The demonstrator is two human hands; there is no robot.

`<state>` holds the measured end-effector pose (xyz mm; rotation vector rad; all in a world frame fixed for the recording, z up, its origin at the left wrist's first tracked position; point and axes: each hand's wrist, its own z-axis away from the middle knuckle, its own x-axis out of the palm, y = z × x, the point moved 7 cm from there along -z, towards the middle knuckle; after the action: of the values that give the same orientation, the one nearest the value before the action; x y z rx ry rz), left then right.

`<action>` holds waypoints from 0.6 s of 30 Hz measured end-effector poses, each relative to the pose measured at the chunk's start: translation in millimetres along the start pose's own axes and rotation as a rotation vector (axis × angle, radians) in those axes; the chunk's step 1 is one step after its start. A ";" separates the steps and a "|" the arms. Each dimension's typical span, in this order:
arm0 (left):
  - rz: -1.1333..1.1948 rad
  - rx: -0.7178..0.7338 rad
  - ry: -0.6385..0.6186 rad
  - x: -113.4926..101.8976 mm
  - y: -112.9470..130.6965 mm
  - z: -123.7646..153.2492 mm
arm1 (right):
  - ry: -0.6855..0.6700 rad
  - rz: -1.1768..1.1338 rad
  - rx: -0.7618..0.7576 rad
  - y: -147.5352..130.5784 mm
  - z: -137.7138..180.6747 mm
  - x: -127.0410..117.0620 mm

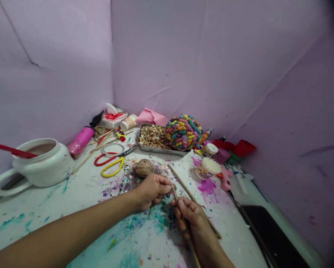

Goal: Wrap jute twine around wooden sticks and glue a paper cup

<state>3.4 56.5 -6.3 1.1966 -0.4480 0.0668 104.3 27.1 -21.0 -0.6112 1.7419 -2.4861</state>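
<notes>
Right hand (189,213) grips a stick (175,192)! Left hand (153,189), twine ball (144,168) at its eleven o'clock, pinches by the stick's tip, hold unclear.

Twine ball (144,168) blocks beyond left hand (153,190); room lies toward mug (45,169).

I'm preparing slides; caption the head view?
Right hand holding a thin stick, tip beside the left hand, near a twine ball on a paint-stained table.

The white tabletop (80,197), spattered with teal and magenta paint (208,186), carries a ball of brown twine (144,168), red-and-yellow-handled metal scissors (124,154) and a thin brown stick (184,185). Behind them lies a rectangular metal tray (161,150); a rounded white handled pot (48,167) stands at left.
</notes>
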 end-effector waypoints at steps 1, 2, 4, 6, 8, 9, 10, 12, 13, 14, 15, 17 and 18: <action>0.013 0.003 -0.007 0.2 -0.3 0.8 | -0.027 -0.034 0.003 0.0 0.5 2.7; 0.024 0.009 -0.009 0.2 -0.5 1.5 | -0.049 -0.068 0.014 0.4 1.0 5.3; 0.039 0.026 0.010 -0.7 -1.3 2.1 | -0.072 -0.122 0.052 2.5 2.0 9.2; 0.041 0.045 0.050 -2.2 -2.8 1.8 | -0.059 -0.120 0.082 4.5 2.3 10.3; 0.037 0.061 0.089 -3.4 -4.9 0.8 | -0.011 -0.074 0.062 4.0 1.5 7.6; 0.034 0.067 0.106 -3.7 -5.9 0.2 | 0.020 -0.050 0.035 2.8 0.8 5.3; 0.032 0.072 0.118 -3.9 -6.7 -0.3 | 0.057 -0.029 0.002 1.2 0.1 2.2; 0.028 0.076 0.127 -3.7 -7.6 -1.2 | 0.144 0.031 -0.050 -1.1 -0.9 -5.5; 0.027 0.075 0.118 -3.0 -7.8 -1.5 | 0.186 0.071 -0.064 -1.9 -1.0 -9.4; 0.026 0.071 0.101 -2.1 -7.8 -1.7 | 0.220 0.111 -0.068 -2.3 -0.9 -12.5; 0.025 0.065 0.078 -0.9 -7.7 -1.9 | 0.241 0.143 -0.065 -2.6 -0.8 -14.7; 0.023 0.058 0.035 0.4 -6.9 -2.2 | 0.249 0.165 -0.052 -3.4 -0.3 -16.0; 0.020 0.058 0.022 0.5 -6.2 -2.3 | 0.242 0.159 -0.047 -4.1 0.0 -15.6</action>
<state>6.2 56.2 -12.2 1.2471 -0.4416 0.1109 119.4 32.6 -21.8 -0.1702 1.8489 -2.5009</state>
